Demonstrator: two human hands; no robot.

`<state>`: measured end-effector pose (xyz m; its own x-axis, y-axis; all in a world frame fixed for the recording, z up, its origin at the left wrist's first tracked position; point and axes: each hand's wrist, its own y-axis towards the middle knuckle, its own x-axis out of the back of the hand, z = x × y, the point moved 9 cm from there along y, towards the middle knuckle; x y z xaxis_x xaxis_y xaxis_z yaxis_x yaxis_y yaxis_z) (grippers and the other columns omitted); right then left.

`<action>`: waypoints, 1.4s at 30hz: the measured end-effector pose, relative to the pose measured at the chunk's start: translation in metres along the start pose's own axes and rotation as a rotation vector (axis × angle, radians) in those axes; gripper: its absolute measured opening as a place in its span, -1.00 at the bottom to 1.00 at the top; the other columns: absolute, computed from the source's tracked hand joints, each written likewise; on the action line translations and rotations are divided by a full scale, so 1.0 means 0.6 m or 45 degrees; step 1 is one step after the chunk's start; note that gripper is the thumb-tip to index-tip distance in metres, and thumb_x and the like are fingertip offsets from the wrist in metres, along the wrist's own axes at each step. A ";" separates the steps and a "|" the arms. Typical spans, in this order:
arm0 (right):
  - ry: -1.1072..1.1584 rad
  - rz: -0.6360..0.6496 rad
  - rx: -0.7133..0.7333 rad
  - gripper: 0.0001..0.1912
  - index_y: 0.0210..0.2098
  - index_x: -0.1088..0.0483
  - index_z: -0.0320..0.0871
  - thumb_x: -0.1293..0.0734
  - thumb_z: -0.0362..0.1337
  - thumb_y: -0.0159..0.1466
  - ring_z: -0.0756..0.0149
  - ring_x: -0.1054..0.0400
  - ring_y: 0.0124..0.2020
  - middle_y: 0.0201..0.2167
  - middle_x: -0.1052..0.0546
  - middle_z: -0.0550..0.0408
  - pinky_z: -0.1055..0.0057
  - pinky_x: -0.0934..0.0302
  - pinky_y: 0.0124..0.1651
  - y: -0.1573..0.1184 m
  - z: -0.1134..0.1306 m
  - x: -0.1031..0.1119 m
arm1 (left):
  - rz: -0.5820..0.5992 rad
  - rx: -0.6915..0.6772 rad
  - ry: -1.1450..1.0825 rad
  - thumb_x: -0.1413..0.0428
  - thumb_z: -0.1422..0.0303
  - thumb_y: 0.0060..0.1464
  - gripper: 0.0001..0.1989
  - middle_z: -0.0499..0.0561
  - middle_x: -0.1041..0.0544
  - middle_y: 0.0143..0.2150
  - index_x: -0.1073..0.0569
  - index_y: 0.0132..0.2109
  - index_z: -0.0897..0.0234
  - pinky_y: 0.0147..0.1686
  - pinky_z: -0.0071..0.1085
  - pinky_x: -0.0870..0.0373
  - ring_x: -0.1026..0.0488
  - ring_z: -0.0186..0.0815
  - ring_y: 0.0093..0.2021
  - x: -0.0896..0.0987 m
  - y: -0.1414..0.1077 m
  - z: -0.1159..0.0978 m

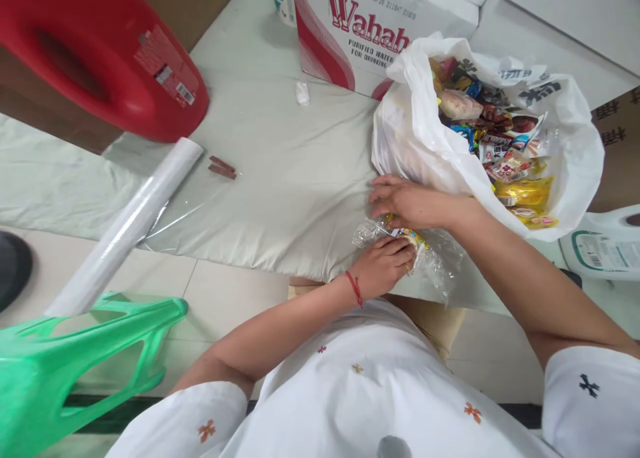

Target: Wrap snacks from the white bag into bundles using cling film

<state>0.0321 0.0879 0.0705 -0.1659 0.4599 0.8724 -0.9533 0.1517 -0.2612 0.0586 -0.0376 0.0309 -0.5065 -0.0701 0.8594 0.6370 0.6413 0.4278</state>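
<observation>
A crinkled clear plastic wrapper point(440, 261) with small yellow printed packets point(416, 237) lies at the cloth's front edge, close to my body. My left hand point(387, 266), with a red string on its wrist, has its fingers curled over the packets and wrapper. Just above it, my right hand point(405, 203) reaches over the wrapper's upper side, its fingers bent and somewhat apart; what lies under its palm is partly hidden. Beyond my right forearm stands a white plastic bag point(425, 138), open at the top and full of wrapped snacks point(520, 191).
A Wahaha carton point(365, 31) stands behind the bag. On the left are a red jug point(150, 78), a roll of clear film point(130, 225), brown strips point(222, 167) and a green stool point(30, 378). A white bottle point(605, 245) is at right, crumpled tissue point(303, 93) near the carton.
</observation>
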 end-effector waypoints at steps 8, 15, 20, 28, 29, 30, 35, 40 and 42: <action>0.025 0.049 -0.230 -0.83 -0.30 -0.57 -0.14 -0.32 -0.34 0.36 0.20 -0.39 -0.18 -0.32 -0.62 0.04 0.36 -0.15 -0.03 0.046 -0.031 0.004 | -0.029 -0.039 0.016 0.04 0.42 0.47 -0.67 0.09 -0.61 0.20 -0.60 0.12 0.29 0.29 -0.18 -0.28 -0.40 -0.16 0.33 0.004 -0.002 -0.005; -0.118 -0.040 -0.617 -0.76 -0.07 -0.56 -0.24 -0.26 -0.32 0.42 0.17 -0.42 -0.23 -0.21 -0.64 -0.10 0.35 -0.08 -0.18 0.081 -0.065 0.040 | -0.012 -0.033 0.021 0.02 0.40 0.46 -0.68 0.10 -0.60 0.22 -0.59 0.15 0.27 0.29 -0.17 -0.27 -0.39 -0.17 0.34 -0.002 -0.003 -0.005; -0.081 0.057 -0.327 -0.68 0.06 -0.56 -0.24 -0.27 -0.39 0.39 0.08 -0.42 0.09 0.04 -0.60 -0.15 0.29 -0.19 0.10 0.095 -0.042 0.030 | -0.026 -0.024 0.019 0.01 0.41 0.46 -0.68 0.09 -0.60 0.22 -0.60 0.14 0.26 0.30 -0.17 -0.26 -0.38 -0.17 0.34 0.000 -0.004 -0.004; -0.071 0.376 0.017 -0.73 -0.08 -0.67 -0.10 -0.48 -0.36 0.22 0.06 -0.33 0.22 -0.12 -0.66 0.02 0.29 -0.13 0.19 0.089 -0.012 -0.037 | -0.011 -0.022 0.045 0.05 0.40 0.48 -0.66 0.08 -0.60 0.22 -0.60 0.14 0.25 0.28 -0.17 -0.26 -0.41 -0.17 0.32 0.000 -0.002 -0.004; -0.054 0.390 0.019 -0.81 -0.15 -0.68 -0.09 -0.47 -0.35 0.24 0.09 -0.35 0.18 -0.19 -0.67 0.05 0.31 -0.13 0.17 0.093 -0.010 -0.040 | -0.006 -0.025 0.049 0.06 0.40 0.48 -0.66 0.08 -0.60 0.22 -0.59 0.14 0.25 0.28 -0.17 -0.26 -0.41 -0.17 0.32 0.000 -0.001 -0.004; -0.029 0.404 0.009 -0.85 -0.21 -0.68 -0.08 -0.46 -0.34 0.25 0.13 -0.38 0.12 -0.25 -0.67 0.08 0.33 -0.13 0.13 0.096 -0.008 -0.040 | -0.003 -0.029 0.054 0.06 0.40 0.48 -0.65 0.08 -0.61 0.22 -0.59 0.15 0.25 0.28 -0.18 -0.27 -0.41 -0.17 0.32 -0.001 -0.001 -0.005; 0.171 0.483 -0.098 -0.83 -0.18 -0.67 -0.16 -0.42 -0.32 0.28 0.30 -0.44 -0.22 -0.31 -0.67 0.11 0.43 -0.15 -0.15 0.104 -0.007 -0.025 | -0.018 -0.037 0.074 0.07 0.40 0.48 -0.65 0.07 -0.61 0.22 -0.59 0.15 0.26 0.29 -0.19 -0.26 -0.41 -0.18 0.32 0.000 -0.003 -0.006; 0.133 0.466 -0.307 -0.81 -0.19 -0.67 -0.22 -0.39 -0.35 0.30 0.37 -0.37 -0.39 -0.39 -0.64 0.12 0.44 -0.12 -0.23 0.101 -0.040 -0.012 | -0.069 -0.038 0.044 0.07 0.40 0.49 -0.65 0.09 -0.62 0.20 -0.58 0.16 0.31 0.32 -0.18 -0.24 -0.40 -0.18 0.33 0.001 -0.004 -0.007; 0.115 0.416 -0.345 -0.78 -0.13 -0.66 -0.22 -0.37 -0.38 0.29 0.36 -0.39 -0.35 -0.34 -0.65 0.11 0.45 -0.14 -0.22 0.101 -0.048 -0.006 | -0.041 -0.034 0.026 0.05 0.40 0.48 -0.65 0.13 -0.61 0.21 -0.57 0.17 0.31 0.31 -0.17 -0.25 -0.39 -0.17 0.35 -0.002 -0.004 -0.006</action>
<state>-0.0178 0.1208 0.0394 -0.4136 0.5949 0.6893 -0.7517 0.2040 -0.6271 0.0597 -0.0418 0.0295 -0.5151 -0.1058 0.8506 0.6363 0.6176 0.4622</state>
